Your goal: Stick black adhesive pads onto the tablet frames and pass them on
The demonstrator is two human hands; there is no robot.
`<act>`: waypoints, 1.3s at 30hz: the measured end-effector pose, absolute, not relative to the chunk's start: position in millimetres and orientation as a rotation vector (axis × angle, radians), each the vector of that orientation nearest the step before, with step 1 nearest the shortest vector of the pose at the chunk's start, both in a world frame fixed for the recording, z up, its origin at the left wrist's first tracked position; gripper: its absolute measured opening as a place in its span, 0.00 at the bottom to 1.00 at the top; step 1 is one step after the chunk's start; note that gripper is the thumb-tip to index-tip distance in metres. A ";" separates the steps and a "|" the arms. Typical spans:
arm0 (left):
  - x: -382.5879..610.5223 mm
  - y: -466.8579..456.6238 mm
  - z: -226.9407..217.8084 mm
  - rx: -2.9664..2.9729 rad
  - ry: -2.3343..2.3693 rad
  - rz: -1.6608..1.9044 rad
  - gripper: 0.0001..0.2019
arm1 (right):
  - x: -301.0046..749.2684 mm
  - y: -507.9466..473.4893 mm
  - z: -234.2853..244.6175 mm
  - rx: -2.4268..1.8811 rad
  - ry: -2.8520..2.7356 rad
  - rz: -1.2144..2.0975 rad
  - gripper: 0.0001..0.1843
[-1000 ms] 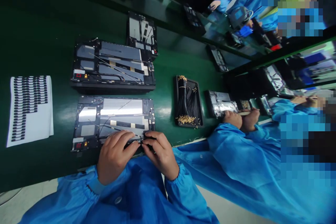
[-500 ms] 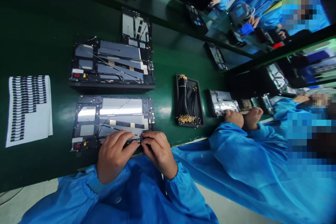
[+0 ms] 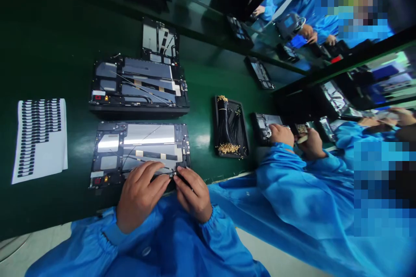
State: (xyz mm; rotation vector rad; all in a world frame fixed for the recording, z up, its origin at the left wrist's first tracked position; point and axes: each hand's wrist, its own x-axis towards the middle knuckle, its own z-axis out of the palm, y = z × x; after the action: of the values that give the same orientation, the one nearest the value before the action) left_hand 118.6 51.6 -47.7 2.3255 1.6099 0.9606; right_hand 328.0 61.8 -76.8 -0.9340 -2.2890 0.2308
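My left hand (image 3: pixel 139 194) and my right hand (image 3: pixel 192 194) sit close together at the near edge of an open tablet frame (image 3: pixel 139 138) with silver foil panels. Fingertips of both hands meet on a thin black cable (image 3: pixel 171 175) at that edge, and the fingers hide its end. More fine cables run across the frame. Another open tablet frame (image 3: pixel 139 86) lies just beyond it, untouched by either hand.
A white sheet of black strips (image 3: pixel 40 140) lies to the left. To the right stands a black tray (image 3: pixel 231 127) of black cables with gold ends. A co-worker's hands (image 3: pixel 292 140) work on a device beside it. Further devices and people line the opposite bench.
The whole view has shifted slightly as my head moved. My hands stay at the same frame edge. The co-worker's hands have moved apart.
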 end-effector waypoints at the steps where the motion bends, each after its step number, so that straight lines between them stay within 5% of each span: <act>1: 111.5 49.0 -45.0 2.322 1.624 0.960 0.06 | 325.8 61.5 -74.3 -0.959 -2.295 0.231 0.26; 5: 71.9 35.3 -40.9 2.154 2.020 0.905 0.27 | 318.2 63.7 -65.7 -1.063 -2.315 0.228 0.24; 9: 45.2 23.8 -52.3 1.961 2.240 0.785 0.41 | 319.3 66.8 -73.1 -1.301 -2.264 0.241 0.37; 19: 28.4 -3.5 -19.0 1.808 2.194 0.993 0.31 | 342.8 74.5 -64.6 -1.079 -2.200 0.077 0.34; 24: 14.0 84.2 20.3 1.847 2.156 1.229 0.30 | 304.9 154.4 -31.0 -1.088 -2.069 0.061 0.32; 31: -25.3 163.6 2.5 1.696 2.059 1.269 0.31 | 275.7 229.6 -40.3 -1.038 -2.065 0.044 0.31; 39: -87.5 236.6 22.0 1.166 1.876 1.336 0.29 | 253.4 379.0 27.8 -1.274 -1.681 1.181 0.15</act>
State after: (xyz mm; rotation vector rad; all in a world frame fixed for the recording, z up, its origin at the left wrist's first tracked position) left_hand -87.5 236.6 22.0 1.1665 1.8763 1.3362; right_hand 253.4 379.0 27.8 -1.2739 -1.6811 1.1815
